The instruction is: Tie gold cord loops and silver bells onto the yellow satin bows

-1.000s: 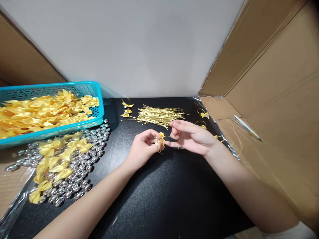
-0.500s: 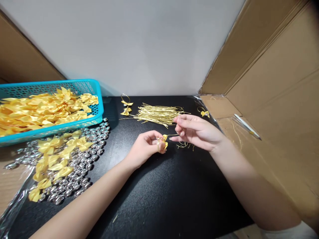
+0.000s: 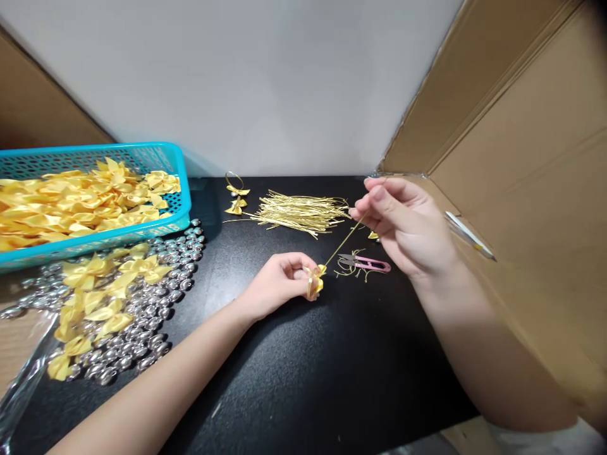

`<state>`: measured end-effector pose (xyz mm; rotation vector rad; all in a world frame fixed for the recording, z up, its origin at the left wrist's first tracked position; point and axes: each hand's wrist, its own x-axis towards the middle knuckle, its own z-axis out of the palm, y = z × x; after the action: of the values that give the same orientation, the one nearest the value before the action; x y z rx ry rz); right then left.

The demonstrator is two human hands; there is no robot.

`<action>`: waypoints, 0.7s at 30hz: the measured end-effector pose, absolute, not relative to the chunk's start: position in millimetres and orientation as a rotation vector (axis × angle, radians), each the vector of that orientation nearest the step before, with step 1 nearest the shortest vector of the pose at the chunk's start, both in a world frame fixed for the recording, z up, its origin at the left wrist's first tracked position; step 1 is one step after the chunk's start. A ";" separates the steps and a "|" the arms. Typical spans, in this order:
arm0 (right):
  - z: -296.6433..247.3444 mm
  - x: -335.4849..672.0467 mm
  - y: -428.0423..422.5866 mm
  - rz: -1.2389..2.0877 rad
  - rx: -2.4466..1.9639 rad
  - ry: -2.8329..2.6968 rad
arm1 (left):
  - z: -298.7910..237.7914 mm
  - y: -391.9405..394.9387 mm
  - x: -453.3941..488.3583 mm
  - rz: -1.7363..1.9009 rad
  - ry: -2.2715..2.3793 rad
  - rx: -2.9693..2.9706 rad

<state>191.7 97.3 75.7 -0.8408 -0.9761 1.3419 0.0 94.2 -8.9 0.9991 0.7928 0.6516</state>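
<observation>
My left hand [image 3: 279,283] rests on the black table [image 3: 303,366], fingers pinched round a small yellow ribbon bow [image 3: 315,282]. A gold cord [image 3: 342,242] runs taut from the bow up and right to my right hand [image 3: 408,227], which is raised above the table and pinches the cord's end between thumb and forefinger. Small pink-handled snips [image 3: 367,262] lie on the table just under my right hand, among cut gold cord scraps.
A bundle of gold cords [image 3: 298,213] lies at the back, with two finished looped bows [image 3: 236,194] to its left. A teal basket [image 3: 183,208] holds many yellow bows. Silver bells [image 3: 142,328] and loose bows spread at left. A cardboard box [image 3: 521,189] stands at right.
My right hand has lifted up and to the right, pulling the gold cord taut out of the bow. That uncovered the pink snips. My left hand stayed put with the bow.
</observation>
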 end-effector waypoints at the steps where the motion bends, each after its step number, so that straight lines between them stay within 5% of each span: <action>1: 75.2 191.8 98.1 1.339 -0.837 -0.957 | -9.4 93.6 0.0 0.629 0.771 1.002; 21: 67.1 217.1 121.9 1.070 -1.012 -1.020 | -12.7 83.7 1.8 0.306 0.557 1.002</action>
<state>217.1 121.9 67.1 -1.0125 -1.0203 1.0705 1.8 83.7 -12.7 1.0021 0.5567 0.3058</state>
